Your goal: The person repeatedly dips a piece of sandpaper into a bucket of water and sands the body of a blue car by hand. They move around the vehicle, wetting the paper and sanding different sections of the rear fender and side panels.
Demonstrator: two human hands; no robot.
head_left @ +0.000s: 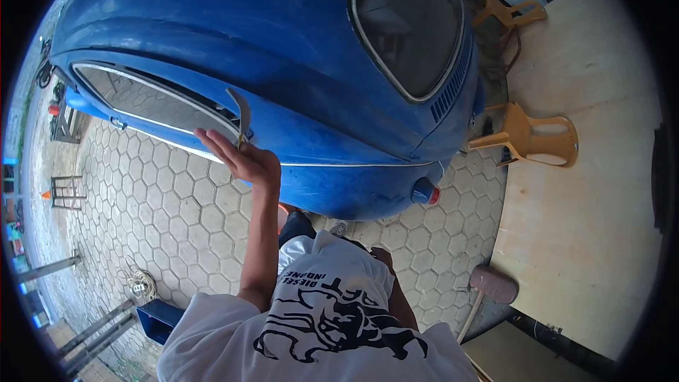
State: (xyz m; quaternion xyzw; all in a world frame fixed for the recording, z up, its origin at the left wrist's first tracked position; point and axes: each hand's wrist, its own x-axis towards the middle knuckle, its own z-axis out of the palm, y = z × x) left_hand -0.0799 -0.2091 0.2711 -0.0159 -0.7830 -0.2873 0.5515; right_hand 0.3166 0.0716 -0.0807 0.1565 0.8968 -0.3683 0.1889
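My left hand (pixel 249 164) is raised beside the blue car's side window, its fingers stretched toward the upper left. A thin, curved, light-coloured strip (pixel 244 114) rises from between its thumb and fingers and bends over at the top. The strip stands in front of the blue car (pixel 304 127), near the rear corner of the window. Low by my right hip is my right hand (pixel 382 257), dark and partly hidden by the white shirt; whether it holds anything cannot be made out.
Two yellow plastic chairs (pixel 541 143) stand right of the car, beside a pale board surface (pixel 587 205). A brown mallet-like head (pixel 494 284) on a stick is at lower right. At left are a stool (pixel 67 192), a coiled cord (pixel 141 284) and a dark blue bin (pixel 160 320).
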